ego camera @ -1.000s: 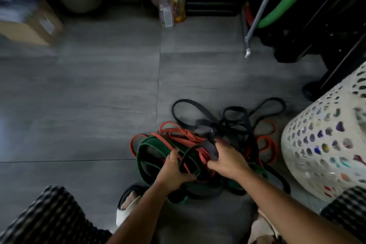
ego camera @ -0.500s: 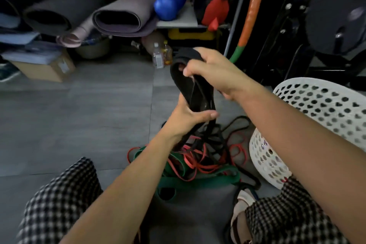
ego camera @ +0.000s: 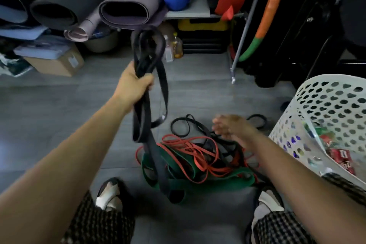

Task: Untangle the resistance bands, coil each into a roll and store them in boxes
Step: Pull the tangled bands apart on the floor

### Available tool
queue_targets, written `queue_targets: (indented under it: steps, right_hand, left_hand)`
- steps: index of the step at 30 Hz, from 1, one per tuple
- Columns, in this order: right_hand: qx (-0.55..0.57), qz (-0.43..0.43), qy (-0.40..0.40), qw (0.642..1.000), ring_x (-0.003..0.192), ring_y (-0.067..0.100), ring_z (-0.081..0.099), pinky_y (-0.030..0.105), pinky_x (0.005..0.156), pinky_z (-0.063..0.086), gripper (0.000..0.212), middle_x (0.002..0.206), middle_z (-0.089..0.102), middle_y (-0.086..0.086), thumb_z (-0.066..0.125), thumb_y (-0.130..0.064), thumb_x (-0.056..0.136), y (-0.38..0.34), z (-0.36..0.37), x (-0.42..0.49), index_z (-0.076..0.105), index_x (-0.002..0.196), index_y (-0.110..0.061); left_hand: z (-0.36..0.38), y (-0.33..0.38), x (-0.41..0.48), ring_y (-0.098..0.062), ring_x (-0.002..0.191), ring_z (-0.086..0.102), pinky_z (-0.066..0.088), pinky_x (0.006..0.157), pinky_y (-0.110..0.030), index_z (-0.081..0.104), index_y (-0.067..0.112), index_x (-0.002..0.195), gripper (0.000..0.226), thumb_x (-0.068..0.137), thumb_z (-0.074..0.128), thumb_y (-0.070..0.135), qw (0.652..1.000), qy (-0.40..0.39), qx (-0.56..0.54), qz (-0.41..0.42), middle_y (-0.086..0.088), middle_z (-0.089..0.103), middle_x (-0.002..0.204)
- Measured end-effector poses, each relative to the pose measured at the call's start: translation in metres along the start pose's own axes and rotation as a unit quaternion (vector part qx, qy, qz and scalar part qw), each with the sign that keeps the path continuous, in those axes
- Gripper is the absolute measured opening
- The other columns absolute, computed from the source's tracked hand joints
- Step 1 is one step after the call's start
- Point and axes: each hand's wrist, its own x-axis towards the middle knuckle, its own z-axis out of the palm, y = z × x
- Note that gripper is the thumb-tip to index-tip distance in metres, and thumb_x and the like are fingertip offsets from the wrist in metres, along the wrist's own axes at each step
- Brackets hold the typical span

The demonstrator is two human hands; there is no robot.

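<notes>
Grey floor tiles (ego camera: pixel 59 109) carry a tangle of bands (ego camera: pixel 198 162) near me. My raised left hand (ego camera: pixel 134 83) clenches a black band (ego camera: pixel 159 49), its loops hanging down into the tangle. My right hand (ego camera: pixel 229 127) hovers blurred over the tangle, fingers loose, holding nothing.

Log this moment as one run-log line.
phase: untangling | left hand: grips black band, held up | right hand: blurred, empty, above tangled pile | coiled: none visible

Grey tiled floor (ego camera: pixel 59 117), tangled bands (ego camera: pixel 198 156)
</notes>
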Motion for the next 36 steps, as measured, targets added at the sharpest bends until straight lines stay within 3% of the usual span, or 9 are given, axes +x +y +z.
queue_targets:
  steps: [5, 9, 14, 18, 22, 25, 27, 30, 36]
  right_hand:
    - [-0.039, 0.106, 0.055, 0.992, 0.053, 0.011, 0.052, 0.016, 0.044, 0.04, 0.019, 0.067, 0.057, 0.006, 0.048, -0.016, 0.094, 0.071, 0.003, 0.06, 0.058, 0.082, -0.005]
    - [-0.153, 0.126, 0.077, 0.977, 0.071, 0.026, 0.05, 0.032, 0.064, 0.04, 0.03, 0.074, 0.056, 0.015, 0.044, -0.013, 0.094, 0.105, 0.003, 0.112, 0.06, 0.085, 0.011]
    - [-0.308, 0.137, 0.088, 0.937, 0.099, 0.032, 0.058, 0.039, 0.087, 0.044, 0.027, 0.104, 0.061, 0.018, 0.049, -0.021, 0.091, 0.142, -0.001, 0.197, 0.061, 0.102, 0.001]
    - [-0.413, 0.122, 0.12, 0.895, 0.124, 0.036, 0.04, 0.042, 0.099, 0.038, 0.045, 0.139, 0.035, 0.017, 0.055, -0.021, 0.089, 0.165, -0.003, 0.262, 0.041, 0.129, -0.007]
    - [-0.563, 0.13, -0.037, 0.815, 0.142, 0.027, 0.008, 0.04, 0.11, 0.023, 0.086, 0.155, -0.01, -0.002, 0.056, -0.002, 0.082, 0.186, -0.012, 0.309, 0.0, 0.146, -0.017]
    - [-0.579, 0.149, -0.105, 0.795, 0.142, 0.033, 0.008, 0.039, 0.103, 0.032, 0.096, 0.151, -0.027, -0.002, 0.045, 0.012, 0.08, 0.2, -0.011, 0.317, -0.007, 0.144, -0.037]
    - [-0.61, 0.144, -0.106, 0.772, 0.137, 0.037, 0.021, 0.038, 0.1, 0.038, 0.088, 0.154, -0.009, 0.011, 0.038, 0.012, 0.083, 0.202, -0.006, 0.311, 0.003, 0.143, -0.043]
    - [-0.655, 0.133, -0.105, 0.736, 0.123, 0.029, 0.045, 0.035, 0.098, 0.042, 0.051, 0.139, 0.042, 0.011, 0.038, -0.005, 0.089, 0.197, -0.002, 0.29, 0.034, 0.136, -0.024]
    - [-0.639, 0.083, -0.071, 0.761, 0.105, 0.025, 0.058, 0.027, 0.066, 0.042, 0.045, 0.116, 0.06, 0.001, 0.052, -0.015, 0.081, 0.139, -0.026, 0.212, 0.048, 0.12, -0.036]
  left_hand:
    - [-0.031, -0.028, 0.091, -0.011, 0.055, 0.049, 0.045, 0.055, -0.017, 0.044, 0.016, 0.101, 0.02, 0.086, 0.047, 0.003, 0.996, 0.042, 0.074, -0.003, -0.002, 0.052, 0.066]
    - [-0.038, -0.11, 0.155, -0.024, 0.071, 0.052, 0.045, 0.072, -0.037, 0.047, 0.007, 0.102, 0.017, 0.086, 0.049, 0.005, 0.982, 0.024, 0.184, -0.041, -0.014, 0.056, 0.08]
    - [-0.024, -0.25, 0.188, -0.039, 0.118, 0.047, 0.04, 0.09, -0.049, 0.036, -0.013, 0.127, 0.07, 0.075, 0.074, 0.014, 0.909, -0.063, 0.321, -0.26, -0.029, 0.047, 0.127]
    - [0.012, -0.352, 0.139, -0.043, 0.113, 0.051, 0.042, 0.086, -0.045, 0.038, -0.012, 0.119, 0.058, 0.075, 0.073, 0.004, 0.901, -0.108, 0.265, -0.325, -0.032, 0.051, 0.12]
    - [0.056, -0.385, 0.085, -0.04, 0.109, 0.052, 0.044, 0.087, -0.045, 0.032, -0.006, 0.127, 0.057, 0.08, 0.062, -0.006, 0.924, -0.076, 0.154, -0.343, -0.03, 0.047, 0.124]
    - [0.075, -0.386, 0.069, -0.035, 0.109, 0.052, 0.043, 0.086, -0.04, 0.029, -0.002, 0.133, 0.061, 0.081, 0.061, -0.004, 0.937, -0.059, 0.117, -0.325, -0.022, 0.047, 0.125]
    - [0.081, -0.383, 0.063, -0.032, 0.107, 0.053, 0.045, 0.086, -0.041, 0.031, -0.001, 0.132, 0.058, 0.082, 0.062, -0.001, 0.94, -0.066, 0.128, -0.309, -0.016, 0.047, 0.122]
    - [0.084, -0.365, 0.053, -0.023, 0.094, 0.054, 0.043, 0.078, -0.034, 0.038, 0.002, 0.125, 0.046, 0.084, 0.06, 0.0, 0.942, -0.084, 0.128, -0.297, -0.013, 0.05, 0.113]
    - [0.068, -0.3, 0.032, -0.017, 0.073, 0.057, 0.048, 0.072, -0.038, 0.042, 0.024, 0.082, 0.032, 0.081, 0.064, 0.002, 0.948, -0.118, 0.127, -0.267, 0.0, 0.058, 0.08]
